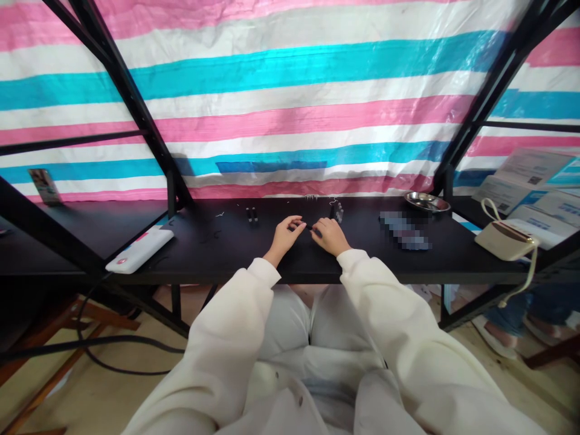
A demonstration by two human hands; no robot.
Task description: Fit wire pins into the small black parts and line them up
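Above the middle of the black table (235,254), my left hand (284,234) and my right hand (331,234) almost meet. Their fingertips pinch a small dark stick-like piece (309,228) from either end; the fingers cover most of it, so its exact kind does not show. Just beyond my right hand stands a little group of clear and dark short tubes (339,211). Two short black tubes with pale ends (251,215) are to the left of my left hand. At the table's back edge there is a row of tiny whitish pieces (312,197).
A white power strip-like box (140,249) lies at left, near thin black scraps (212,235). To the right are a blurred-out bluish object (405,231), a round metal dish (427,203) and a beige pouch (505,240). Black frame posts (136,103) flank the table. Another person's legs (507,317) show at right.
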